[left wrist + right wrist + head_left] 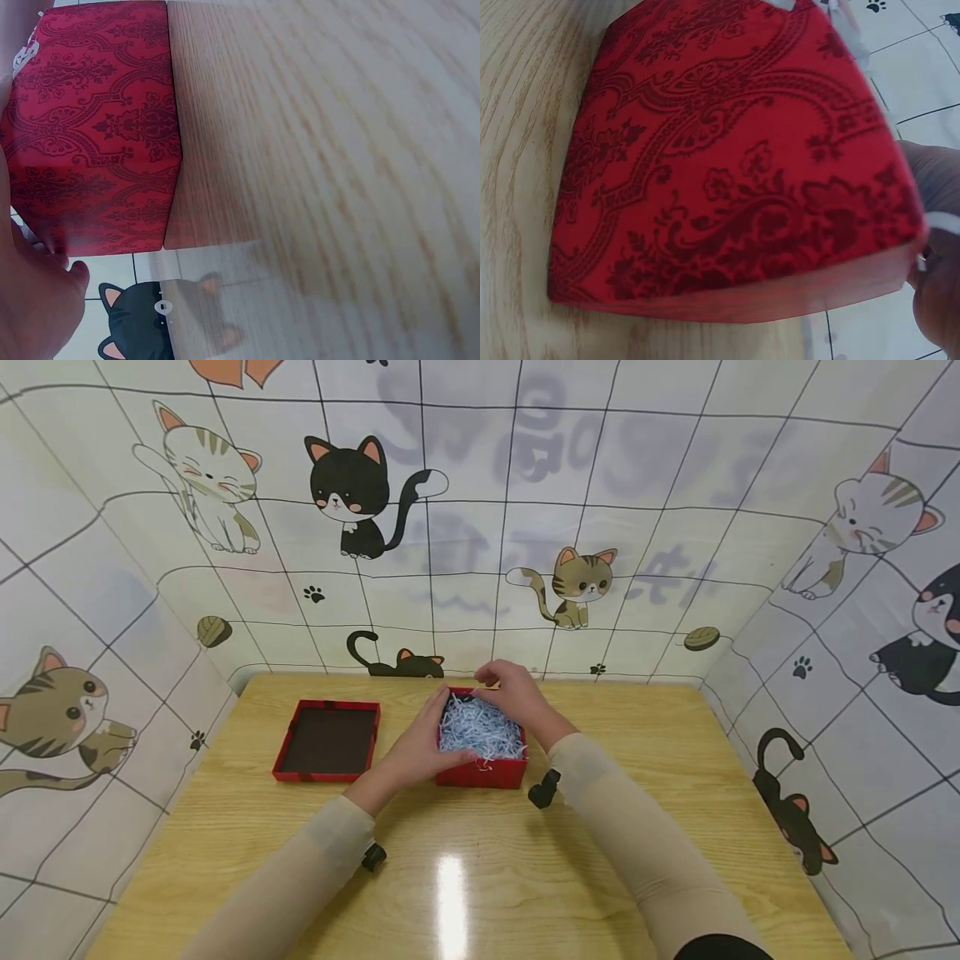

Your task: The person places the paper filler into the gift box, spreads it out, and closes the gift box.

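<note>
A red patterned box (480, 774) stands without its lid, filled with pale blue-white shredded paper (480, 731). My left hand (416, 747) holds the box's left side, with the thumb over the near rim and the fingers reaching along to the far left corner. At the far right rim, my right hand (517, 693) has curled fingers and pinches a few paper strands. A white strip (943, 222) shows between those fingers in the right wrist view. The box's far right corner is hidden behind this hand.
Left of the box lies the red lid (281, 764), its dark inside facing up. Everything sits on a light wooden table (600, 860). Behind and at both sides hangs a white gridded cloth (480, 460) printed with cats.
</note>
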### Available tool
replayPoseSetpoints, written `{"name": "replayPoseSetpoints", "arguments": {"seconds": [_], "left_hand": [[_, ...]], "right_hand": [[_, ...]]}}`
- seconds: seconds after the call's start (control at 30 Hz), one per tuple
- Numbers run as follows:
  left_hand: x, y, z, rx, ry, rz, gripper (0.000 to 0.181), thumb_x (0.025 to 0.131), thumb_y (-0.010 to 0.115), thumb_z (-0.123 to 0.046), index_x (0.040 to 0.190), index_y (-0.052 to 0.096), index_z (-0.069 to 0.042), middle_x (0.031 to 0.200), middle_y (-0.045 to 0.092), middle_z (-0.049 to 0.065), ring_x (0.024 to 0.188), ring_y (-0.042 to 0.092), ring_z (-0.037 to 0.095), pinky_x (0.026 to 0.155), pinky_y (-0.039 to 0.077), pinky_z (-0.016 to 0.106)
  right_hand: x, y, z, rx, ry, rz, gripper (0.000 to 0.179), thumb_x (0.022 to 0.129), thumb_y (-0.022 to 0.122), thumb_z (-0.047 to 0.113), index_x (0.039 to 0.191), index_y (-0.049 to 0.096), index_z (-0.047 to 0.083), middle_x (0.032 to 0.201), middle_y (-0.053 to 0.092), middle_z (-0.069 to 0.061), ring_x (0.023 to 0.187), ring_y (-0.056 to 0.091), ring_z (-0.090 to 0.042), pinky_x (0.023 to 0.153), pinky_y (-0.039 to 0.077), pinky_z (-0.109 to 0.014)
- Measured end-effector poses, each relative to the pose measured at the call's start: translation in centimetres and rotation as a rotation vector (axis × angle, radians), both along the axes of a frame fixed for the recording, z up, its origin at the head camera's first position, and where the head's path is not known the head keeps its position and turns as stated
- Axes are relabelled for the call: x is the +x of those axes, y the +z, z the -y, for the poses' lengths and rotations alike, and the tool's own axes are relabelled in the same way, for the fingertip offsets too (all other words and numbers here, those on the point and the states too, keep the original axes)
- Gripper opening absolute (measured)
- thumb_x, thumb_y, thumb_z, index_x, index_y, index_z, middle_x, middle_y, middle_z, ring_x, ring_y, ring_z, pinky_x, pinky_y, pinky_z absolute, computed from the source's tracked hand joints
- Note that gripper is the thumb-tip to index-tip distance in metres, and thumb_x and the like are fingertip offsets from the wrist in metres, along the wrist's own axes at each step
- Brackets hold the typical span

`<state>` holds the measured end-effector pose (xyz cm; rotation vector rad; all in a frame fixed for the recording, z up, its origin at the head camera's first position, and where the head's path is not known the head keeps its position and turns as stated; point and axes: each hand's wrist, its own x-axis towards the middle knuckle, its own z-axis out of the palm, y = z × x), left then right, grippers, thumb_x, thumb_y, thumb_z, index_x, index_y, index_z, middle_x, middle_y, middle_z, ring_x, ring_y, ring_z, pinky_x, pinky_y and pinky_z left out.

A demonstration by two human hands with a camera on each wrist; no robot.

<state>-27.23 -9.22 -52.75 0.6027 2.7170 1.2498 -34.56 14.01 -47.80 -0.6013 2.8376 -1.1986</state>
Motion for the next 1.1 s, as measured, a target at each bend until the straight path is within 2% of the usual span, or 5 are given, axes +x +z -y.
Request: {"name": "replayPoseSetpoints", "arguments": {"seconds": [0.2, 0.4, 0.67, 0.9, 1.1], "left_hand": [[0.1, 0.0, 0.0, -0.007, 0.006, 0.005, 0.129, 0.087, 0.085, -0.067, 0.18, 0.006, -0.024, 0.186, 0.006, -0.004, 0.17, 0.015, 0.029, 0.13, 0.029, 0.061], [0.0, -0.1, 0.0, 0.008, -0.005, -0.005, 0.13, 0.088, 0.085, -0.068, 0.18, 0.005, -0.024, 0.186, 0.005, -0.003, 0.17, 0.012, 0.028, 0.132, 0.025, 0.06], [-0.1, -0.1, -0.1, -0.007, 0.003, -0.007, 0.13, 0.088, 0.083, -0.072, 0.18, 0.005, -0.023, 0.186, 0.004, -0.005, 0.17, 0.013, 0.026, 0.132, 0.026, 0.059], [-0.1, -0.2, -0.1, -0.017, 0.007, 0.002, 0.13, 0.087, 0.083, -0.071, 0.18, 0.005, -0.024, 0.186, 0.005, -0.005, 0.17, 0.014, 0.027, 0.131, 0.027, 0.059], [0.0, -0.1, -0.1, -0.017, 0.008, 0.01, 0.129, 0.088, 0.082, -0.072, 0.18, 0.004, -0.026, 0.186, 0.004, -0.007, 0.17, 0.013, 0.026, 0.131, 0.027, 0.059]], "right_hand": [[0.1, -0.5, 0.3, -0.02, -0.012, 0.028, 0.026, 0.104, 0.081, 0.016, 0.128, 0.078, 0.007, 0.12, 0.077, -0.008, 0.111, 0.07, -0.028, 0.102, 0.061, -0.045], [-0.2, -1.1, 0.3, -0.02, -0.017, -0.022, 0.011, 0.106, 0.078, 0.014, 0.115, 0.084, 0.011, 0.11, 0.079, -0.003, 0.102, 0.072, -0.023, 0.096, 0.062, -0.041], [-0.2, -1.2, 0.1, -0.03, -0.042, -0.057, 0.011, 0.106, 0.078, 0.017, 0.114, 0.085, 0.011, 0.108, 0.079, -0.002, 0.099, 0.071, -0.022, 0.091, 0.062, -0.041], [0.3, -0.8, -0.2, -0.06, -0.056, -0.075, 0.013, 0.107, 0.078, 0.018, 0.115, 0.083, 0.01, 0.108, 0.078, -0.002, 0.097, 0.07, -0.023, 0.088, 0.062, -0.041], [1.3, 0.5, -0.4, -0.05, -0.043, -0.083, 0.015, 0.107, 0.078, 0.019, 0.116, 0.083, 0.009, 0.109, 0.078, 0.0, 0.095, 0.069, -0.021, 0.085, 0.061, -0.038]]}}
